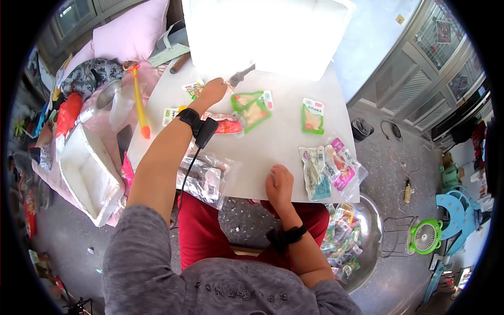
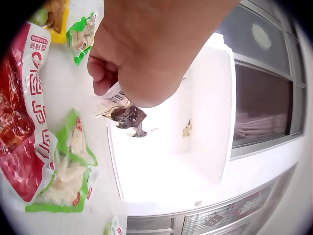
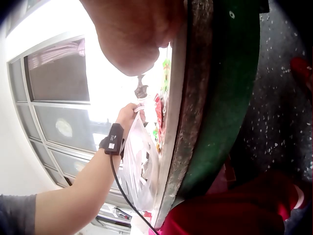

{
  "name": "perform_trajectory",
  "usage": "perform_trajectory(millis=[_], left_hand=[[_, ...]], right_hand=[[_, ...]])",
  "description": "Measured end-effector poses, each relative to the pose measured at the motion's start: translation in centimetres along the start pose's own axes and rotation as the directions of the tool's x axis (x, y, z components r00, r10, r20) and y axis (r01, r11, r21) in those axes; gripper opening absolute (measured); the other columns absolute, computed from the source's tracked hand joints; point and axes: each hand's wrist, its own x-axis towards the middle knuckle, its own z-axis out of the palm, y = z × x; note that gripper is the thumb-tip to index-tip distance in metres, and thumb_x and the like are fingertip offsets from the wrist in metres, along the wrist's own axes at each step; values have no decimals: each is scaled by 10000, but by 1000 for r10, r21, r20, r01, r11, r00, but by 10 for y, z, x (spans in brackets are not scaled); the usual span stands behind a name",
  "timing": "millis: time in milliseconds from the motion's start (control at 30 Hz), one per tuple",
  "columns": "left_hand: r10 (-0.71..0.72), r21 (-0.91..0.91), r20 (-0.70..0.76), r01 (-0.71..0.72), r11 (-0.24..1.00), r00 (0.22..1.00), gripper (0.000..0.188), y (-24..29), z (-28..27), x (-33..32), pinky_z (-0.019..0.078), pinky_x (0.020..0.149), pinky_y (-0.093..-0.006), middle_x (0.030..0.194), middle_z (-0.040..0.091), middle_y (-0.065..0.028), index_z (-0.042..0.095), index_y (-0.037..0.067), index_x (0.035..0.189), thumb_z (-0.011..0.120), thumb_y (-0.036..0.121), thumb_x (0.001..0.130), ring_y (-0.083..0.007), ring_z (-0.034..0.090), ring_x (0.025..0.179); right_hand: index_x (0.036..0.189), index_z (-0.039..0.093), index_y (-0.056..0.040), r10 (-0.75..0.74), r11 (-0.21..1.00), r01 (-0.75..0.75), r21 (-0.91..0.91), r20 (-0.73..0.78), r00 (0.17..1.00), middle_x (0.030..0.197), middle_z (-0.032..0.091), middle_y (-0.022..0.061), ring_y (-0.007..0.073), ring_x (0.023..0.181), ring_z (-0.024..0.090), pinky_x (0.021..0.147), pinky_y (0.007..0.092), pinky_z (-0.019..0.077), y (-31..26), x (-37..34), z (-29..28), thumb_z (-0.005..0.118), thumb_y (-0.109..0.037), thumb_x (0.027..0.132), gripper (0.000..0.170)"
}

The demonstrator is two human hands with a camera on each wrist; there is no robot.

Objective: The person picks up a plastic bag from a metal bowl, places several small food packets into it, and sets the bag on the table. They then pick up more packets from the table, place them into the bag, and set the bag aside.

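Above the white table (image 1: 252,152), at the mouth of the white box, my left hand (image 1: 214,93) pinches a small dark packet (image 1: 241,76) by one end. In the left wrist view the packet (image 2: 128,117) hangs from the fingers of my left hand (image 2: 146,44). Under and beside it lie green-edged packets (image 1: 252,113) and a red packet (image 1: 223,125). My right hand (image 1: 279,184) rests at the table's front edge with fingers loosely curled, holding nothing. A green-edged packet (image 1: 313,116) lies alone toward the right.
A large white foam box (image 1: 262,37) stands at the table's back. Clear plastic packaging (image 1: 202,178) lies front left; several packets (image 1: 338,165) lie front right. A metal basin (image 1: 373,236) with many packets sits below right. Another foam box (image 1: 89,173) is at the left.
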Motion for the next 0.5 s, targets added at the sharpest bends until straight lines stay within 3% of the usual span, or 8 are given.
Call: perform_trajectory(millis=[67,100,200,233,300,367,433,500], left_hand=[[-165,-360,119,197,912,979,219,20,-19,-26,435,515,-333,688,555,-159,494,0,756,389,193,768,-217,582,643],[-209,-459,163,261,849,964,204,28,-26,-38,404,447,-277,630,518,-106,488,14,734,385,187,766,-159,532,533],[-110,-710,260,267,652,959,171,37,-39,-80,389,441,-256,600,475,-58,485,31,750,392,174,765,-133,457,470],[-143,-778,281,313,546,949,159,41,-40,-96,391,456,-252,619,469,-48,482,35,758,398,170,765,-128,449,490],[-213,-874,327,380,302,921,137,56,-35,-130,394,486,-246,656,457,-29,478,43,773,411,162,765,-118,433,530],[-258,-878,371,428,216,892,128,86,-43,-175,400,544,-240,747,466,-38,482,43,815,428,151,772,-114,457,663],[-216,-896,385,419,145,897,70,98,-32,-213,432,531,-234,761,516,-51,460,69,820,422,128,818,-131,490,591],[-228,-905,384,414,101,895,105,114,-20,-248,438,545,-232,776,530,-48,477,62,861,419,143,830,-119,499,604]], right_hand=[[812,487,18,-9,1000,9,27,-4,1000,812,536,191,355,767,513,675,418,403,-1,3,-2,528,-10,639,180],[809,483,22,-3,999,3,37,2,1000,801,535,195,361,751,512,661,420,407,-1,3,-3,526,-8,635,182],[817,482,28,2,999,0,52,-42,999,801,533,203,372,740,509,651,423,410,3,-1,1,511,-5,642,180],[822,484,29,2,998,2,57,-61,998,806,533,205,375,743,508,654,424,410,4,-2,3,505,-5,647,179],[845,488,35,30,997,-25,79,-72,997,828,532,208,368,759,508,676,414,411,5,-2,4,510,-21,667,188],[878,487,37,96,988,-85,129,-83,992,854,535,196,338,785,515,700,392,413,8,-10,5,515,-49,701,199],[921,482,35,191,965,-167,202,-108,976,884,543,171,285,820,529,724,356,416,10,-17,7,522,-91,747,219],[971,464,26,412,754,-348,557,12,911,915,539,137,232,863,523,746,325,415,0,-21,-1,512,-140,786,253]])
